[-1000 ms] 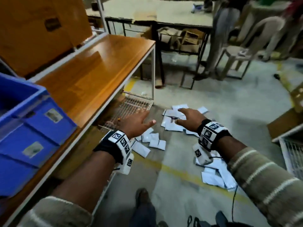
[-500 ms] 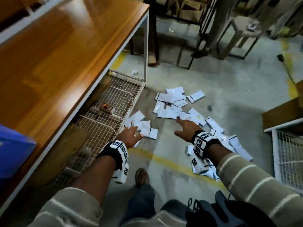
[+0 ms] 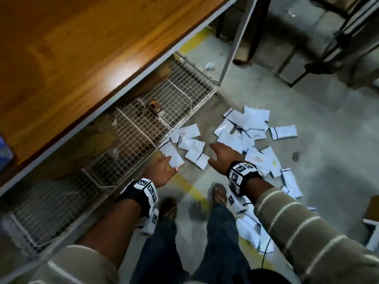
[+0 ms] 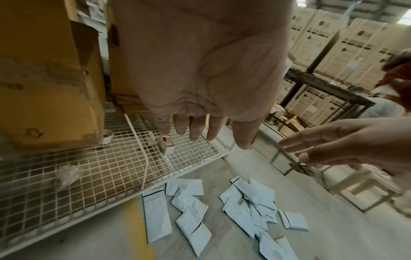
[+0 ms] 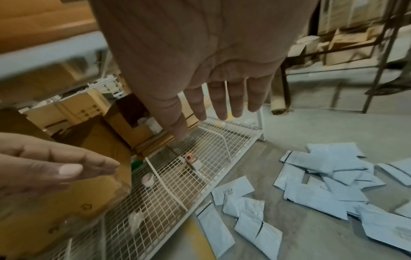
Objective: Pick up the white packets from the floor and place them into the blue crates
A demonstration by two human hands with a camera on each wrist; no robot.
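Both hands, left hand [image 3: 162, 171] and right hand [image 3: 222, 155], are reaching down, grips spread, holding nothing. The white packets [image 3: 191, 148] look light, soft and slippery; pinching an edge seems best.

Both hands [image 3: 162, 171] [image 3: 222, 155] lower, nearer the white packets [image 3: 191, 143] than before.

Head camera looks steeply down past both forearms; each wrist camera peers along its palm, low over the floor [image 3: 307, 119]. All share the white packets [image 3: 244, 128] beside the wire shelf [image 3: 143, 124].
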